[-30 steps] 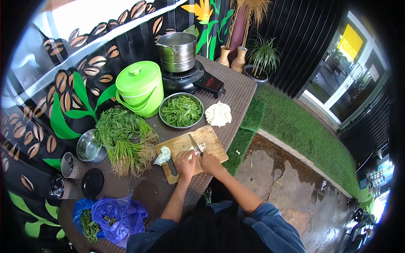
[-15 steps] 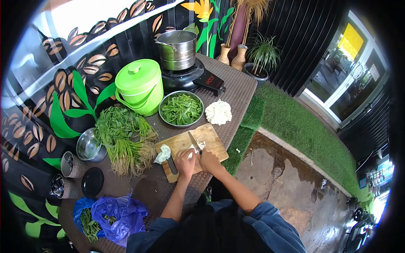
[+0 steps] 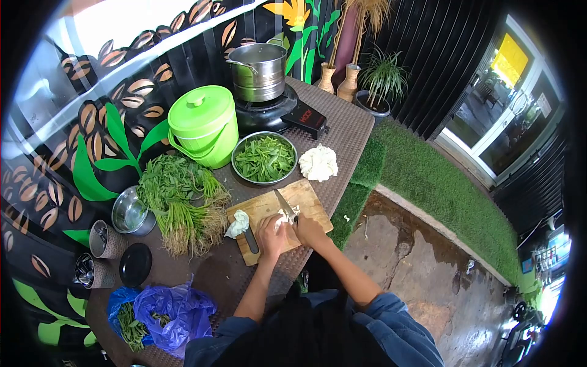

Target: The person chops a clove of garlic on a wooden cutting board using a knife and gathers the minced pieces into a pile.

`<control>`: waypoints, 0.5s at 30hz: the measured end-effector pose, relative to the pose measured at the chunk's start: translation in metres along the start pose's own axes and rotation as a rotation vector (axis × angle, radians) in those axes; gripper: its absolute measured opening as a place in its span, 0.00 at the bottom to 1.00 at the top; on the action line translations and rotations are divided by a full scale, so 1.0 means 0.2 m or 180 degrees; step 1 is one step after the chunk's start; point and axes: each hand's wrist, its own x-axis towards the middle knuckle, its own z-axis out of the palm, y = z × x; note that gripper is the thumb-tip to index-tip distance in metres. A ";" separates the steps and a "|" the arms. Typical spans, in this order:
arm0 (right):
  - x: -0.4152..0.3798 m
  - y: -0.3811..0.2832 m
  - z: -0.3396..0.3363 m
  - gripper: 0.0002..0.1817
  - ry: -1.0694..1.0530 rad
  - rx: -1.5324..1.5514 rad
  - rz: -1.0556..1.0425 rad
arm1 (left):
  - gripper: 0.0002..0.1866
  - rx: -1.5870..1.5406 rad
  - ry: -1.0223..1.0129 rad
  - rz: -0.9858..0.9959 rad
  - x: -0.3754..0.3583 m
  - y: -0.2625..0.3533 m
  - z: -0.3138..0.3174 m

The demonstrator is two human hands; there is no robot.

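Observation:
A wooden cutting board (image 3: pixel 251 207) lies at the near edge of the table. On it my right hand (image 3: pixel 310 232) is wrapped round the handle of a knife (image 3: pixel 283 200), whose blade points up and to the left. Just left of the blade, my left hand (image 3: pixel 271 237) presses its closed fingers on a small white piece (image 3: pixel 281 221). More white pieces lie beside the blade, partly hidden by my hands. A pale, crumpled white-green lump (image 3: pixel 237 224) rests at the board's left end, next to a dark strip by the board's handle.
Behind the board are a bowl of cut greens (image 3: pixel 265 159), a white heap (image 3: pixel 318 163), a lidded green bucket (image 3: pixel 203 125) and a pot (image 3: pixel 259 70) on a stove. Rooted greens (image 3: pixel 183 202), a metal bowl (image 3: pixel 132 211) and a blue plastic bag (image 3: pixel 174 312) lie left.
Both hands have shifted slightly to the right, with the knife still in my right hand. The white pieces under the blade look slightly rearranged.

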 end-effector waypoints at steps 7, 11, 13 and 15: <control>-0.14 0.04 0.14 0.16 0.0364 -0.0126 -0.0015 | 0.06 -0.0268 -0.0571 0.0146 0.02 -0.12 -0.07; -0.09 0.02 0.08 0.16 0.0240 -0.0268 -0.0045 | 0.08 -0.0106 -0.0640 0.0321 0.03 -0.06 -0.11; -0.07 0.01 0.04 0.16 0.0236 -0.0328 -0.0104 | 0.09 -0.0408 -0.0457 0.0041 0.00 -0.08 -0.07; -0.08 0.01 0.02 0.16 0.0235 -0.0406 -0.0160 | 0.10 -0.0400 -0.0465 0.0082 -0.01 -0.10 -0.05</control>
